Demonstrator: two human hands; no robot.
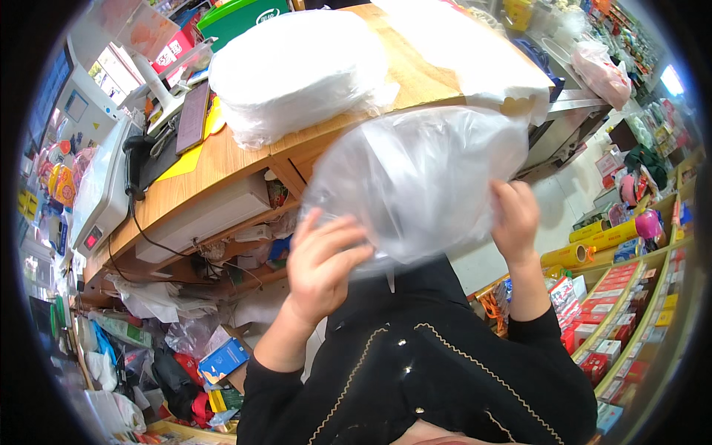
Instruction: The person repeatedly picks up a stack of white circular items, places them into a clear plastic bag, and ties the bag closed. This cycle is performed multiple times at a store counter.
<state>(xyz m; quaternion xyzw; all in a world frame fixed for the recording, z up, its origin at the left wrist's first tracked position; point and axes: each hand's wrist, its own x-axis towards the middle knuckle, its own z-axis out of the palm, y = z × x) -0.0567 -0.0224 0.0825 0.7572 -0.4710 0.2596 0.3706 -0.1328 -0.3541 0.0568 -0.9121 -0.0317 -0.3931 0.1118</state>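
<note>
A large translucent plastic bag (423, 178), blurred by motion, spreads out in front of my body below the counter edge. Its right side is pinched between the curled fingers and thumb of my right hand (514, 222). At the bag's lower left is my left hand (325, 267), with blurred fingers partly spread over the film. Whether those fingers grip the bag or only touch it, I cannot tell. Beyond the bag, a thick white plastic-wrapped bundle (295, 72) rests on the wooden counter (423, 72).
Left on the counter are a handheld barcode scanner (133, 158) with a trailing cable and a weighing scale (103, 189). A green box (236, 25) stands behind the bundle. Shelves of small boxes (609, 300) line the right. A blue box (223, 360) lies among clutter at lower left.
</note>
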